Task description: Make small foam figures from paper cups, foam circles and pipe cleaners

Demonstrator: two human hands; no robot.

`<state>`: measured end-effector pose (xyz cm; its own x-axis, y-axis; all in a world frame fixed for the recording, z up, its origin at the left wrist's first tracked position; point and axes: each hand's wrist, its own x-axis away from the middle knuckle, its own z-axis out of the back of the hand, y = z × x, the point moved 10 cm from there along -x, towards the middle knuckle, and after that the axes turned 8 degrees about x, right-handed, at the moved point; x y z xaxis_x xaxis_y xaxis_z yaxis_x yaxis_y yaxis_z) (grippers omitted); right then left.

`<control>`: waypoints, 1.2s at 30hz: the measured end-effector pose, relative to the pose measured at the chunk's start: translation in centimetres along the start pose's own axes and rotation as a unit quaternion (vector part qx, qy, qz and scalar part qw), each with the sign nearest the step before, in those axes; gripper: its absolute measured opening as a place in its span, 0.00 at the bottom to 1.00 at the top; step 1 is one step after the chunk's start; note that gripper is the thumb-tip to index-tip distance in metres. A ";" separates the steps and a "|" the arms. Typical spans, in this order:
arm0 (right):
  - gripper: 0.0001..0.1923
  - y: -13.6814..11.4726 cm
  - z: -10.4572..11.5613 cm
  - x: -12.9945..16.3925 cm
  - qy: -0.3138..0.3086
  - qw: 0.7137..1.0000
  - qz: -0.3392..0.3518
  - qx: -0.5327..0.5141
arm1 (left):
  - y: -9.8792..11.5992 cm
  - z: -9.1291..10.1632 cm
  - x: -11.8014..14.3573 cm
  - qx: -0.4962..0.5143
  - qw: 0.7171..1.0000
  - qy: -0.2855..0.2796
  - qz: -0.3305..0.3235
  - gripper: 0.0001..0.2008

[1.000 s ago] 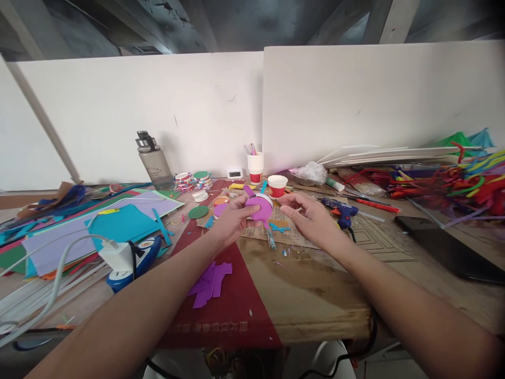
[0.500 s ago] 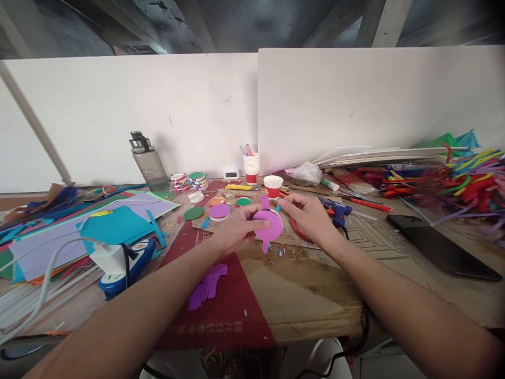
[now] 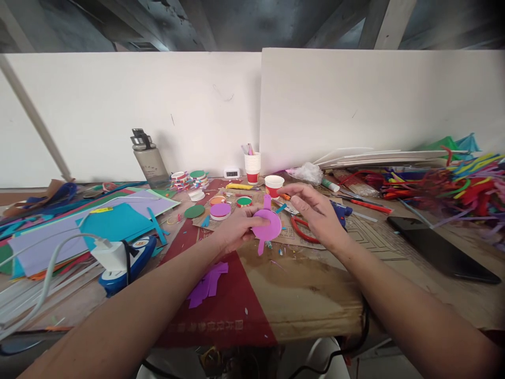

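My left hand [image 3: 239,230] is closed on a purple paper disc [image 3: 270,225], thumb lying across its face. Narrow purple tabs stick out from the disc's top and bottom. To the right, my right hand [image 3: 315,211] hovers with fingers apart and nothing in it, close to the blue glue gun [image 3: 341,211] and the red-handled scissors [image 3: 303,231]. Just behind the disc stands a red and white paper cup [image 3: 273,185]. A purple-topped round piece [image 3: 220,211] and a green disc [image 3: 194,211] lie left of the cup.
Purple paper strips [image 3: 208,284] lie on the red sheet in front. Coloured paper sheets [image 3: 114,227], a power strip [image 3: 136,258] and a bottle [image 3: 149,163] occupy the left. A black phone [image 3: 442,247] and a heap of pipe cleaners [image 3: 445,184] are at right.
My right hand has drawn away from the disc to the right, its fingers opening. The disc has tilted slightly in my left hand, its lower tab swinging left.
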<state>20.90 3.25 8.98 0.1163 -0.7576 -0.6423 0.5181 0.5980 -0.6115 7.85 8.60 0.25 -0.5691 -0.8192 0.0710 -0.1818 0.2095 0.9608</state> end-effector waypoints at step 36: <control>0.20 1.1 -0.1 0.2 0.007 0.998 -0.065 0.005 | 5.8 -2.4 2.9 -0.346 0.882 -0.013 -0.321 0.10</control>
<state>21.47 3.78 8.11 0.0353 -0.8246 -0.5645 0.5370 0.4921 -0.6852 7.06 6.15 6.71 -0.5464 -0.6365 -0.5443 0.0544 -0.6756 0.7353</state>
